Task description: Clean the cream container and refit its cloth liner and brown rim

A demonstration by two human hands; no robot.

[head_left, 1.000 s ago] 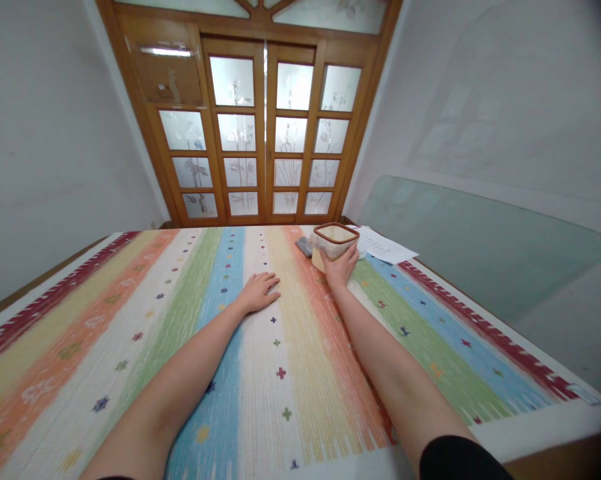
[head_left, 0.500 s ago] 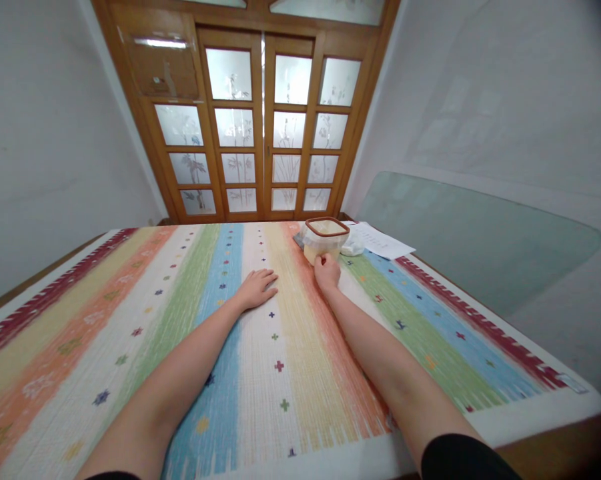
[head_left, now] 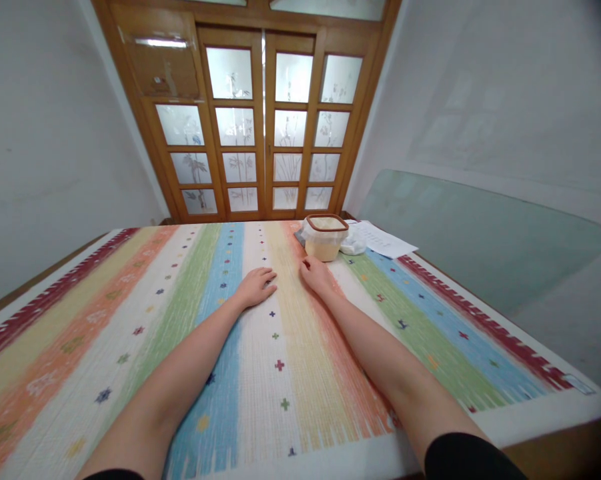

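Standing far, right of centre, container (head_left: 323, 251) looks set down, anything left unclear; your right hand (head_left: 317, 274) curls nearby, can't tell if empty; left hand (head_left: 256, 286) flat, released.

No txt, nos. or brands are reading clearly. Paper sheet (head_left: 391, 244) at far R of counter (head_left: 540, 418) is showing faint printed lines, too sm. to make out.
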